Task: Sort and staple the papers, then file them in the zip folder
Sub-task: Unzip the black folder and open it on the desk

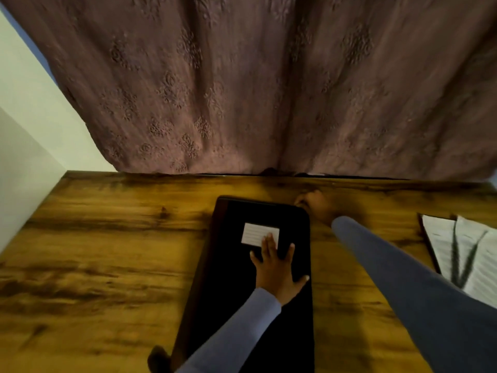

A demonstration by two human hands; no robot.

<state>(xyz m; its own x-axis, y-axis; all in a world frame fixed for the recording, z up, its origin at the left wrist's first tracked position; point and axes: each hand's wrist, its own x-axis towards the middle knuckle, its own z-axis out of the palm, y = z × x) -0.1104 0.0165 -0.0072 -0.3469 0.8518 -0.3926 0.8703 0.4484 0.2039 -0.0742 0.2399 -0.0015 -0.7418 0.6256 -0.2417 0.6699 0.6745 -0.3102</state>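
Now the left hand point(277, 267) presses flat on the lengthwise black folder point(250, 292), while the right hand point(314, 204), grip unclear, reaches its far right corner

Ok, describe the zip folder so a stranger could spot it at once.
Start at the wooden table in front of the brown curtain. The zip folder lies flat at its middle, under the left hand. It is the only black thing there, with a white lined label on top, unlike the loose papers at the right edge.

A wooden table point(107, 251) stands against a patterned mauve curtain point(242, 84), with a pale wall point(24, 125) at left.
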